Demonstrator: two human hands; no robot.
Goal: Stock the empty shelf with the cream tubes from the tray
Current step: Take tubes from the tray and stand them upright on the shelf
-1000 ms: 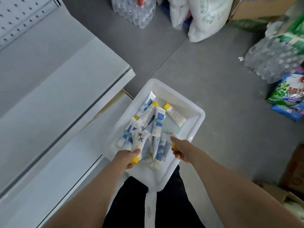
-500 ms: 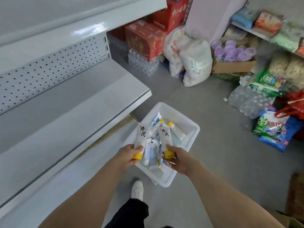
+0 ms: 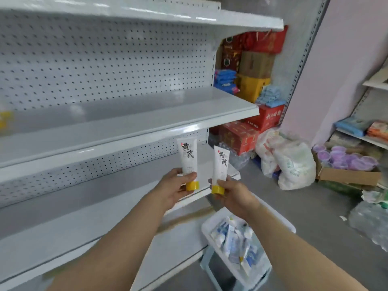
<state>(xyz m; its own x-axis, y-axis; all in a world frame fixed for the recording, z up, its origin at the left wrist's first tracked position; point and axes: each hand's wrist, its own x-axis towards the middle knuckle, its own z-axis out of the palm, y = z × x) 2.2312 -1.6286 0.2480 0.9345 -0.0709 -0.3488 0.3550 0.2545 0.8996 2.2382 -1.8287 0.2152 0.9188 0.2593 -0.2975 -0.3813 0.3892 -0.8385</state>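
Note:
My left hand grips a white cream tube with a yellow cap, held upright with the cap down. My right hand grips a second matching tube the same way, just to the right. Both tubes hover in front of the right end of the white metal shelving, below the middle shelf's front edge. The white tray sits low at the right on a stool, partly hidden by my right forearm, with several blue-and-white tubes heaped inside.
The shelf boards have perforated back panels; something yellow shows blurred at the far left of the middle shelf. Red and brown cartons are stacked past the shelf end. White sacks, a box of purple cups and water-bottle packs lie on the grey floor.
Both hands have lifted out of the tray, each carrying a yellow-capped tube, up to shelf height. My view swung up from the tray to the shelves.

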